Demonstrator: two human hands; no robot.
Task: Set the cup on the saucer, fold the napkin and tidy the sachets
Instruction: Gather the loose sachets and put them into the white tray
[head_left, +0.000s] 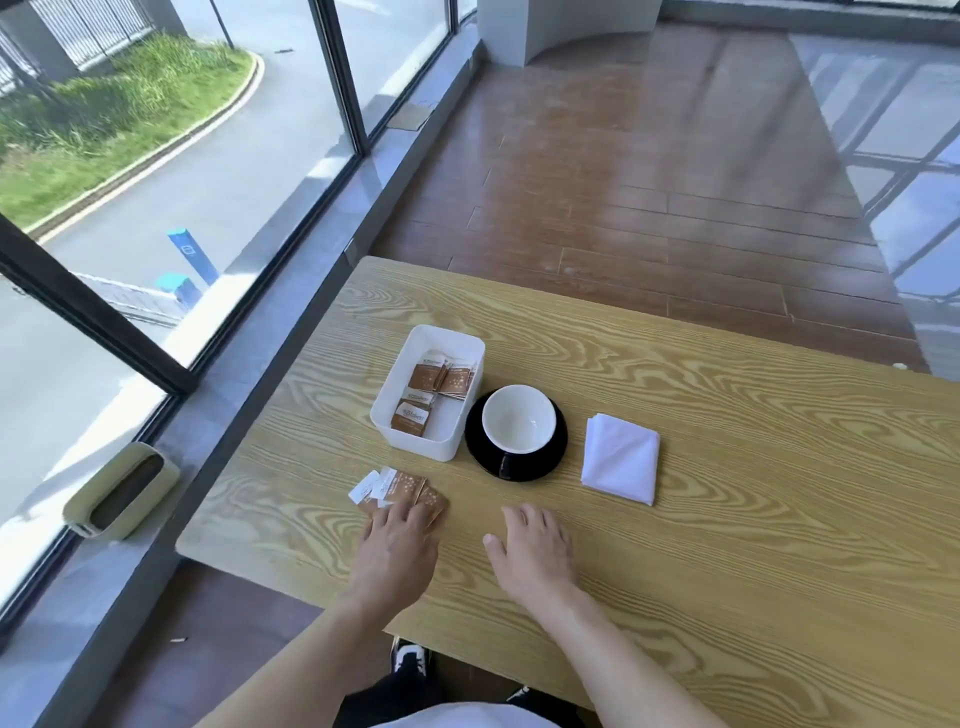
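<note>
A white-lined cup (518, 418) stands on a black saucer (556, 457) near the middle of the wooden table (727, 519). To its right lies a folded white napkin (621, 457). Left of the saucer, a white tray (451, 441) holds several brown sachets (441, 382). More brown and white sachets (397, 486) lie loose on the table in front of the tray. My left hand (397, 551) rests with its fingertips on these loose sachets. My right hand (535, 545) lies flat on the table beside it, fingers apart, holding nothing.
The table's left edge runs along a large window (156, 208) with a grey sill. A pale green bin (122, 491) sits on the sill to the left. Wooden floor (649, 182) extends beyond the table's far edge.
</note>
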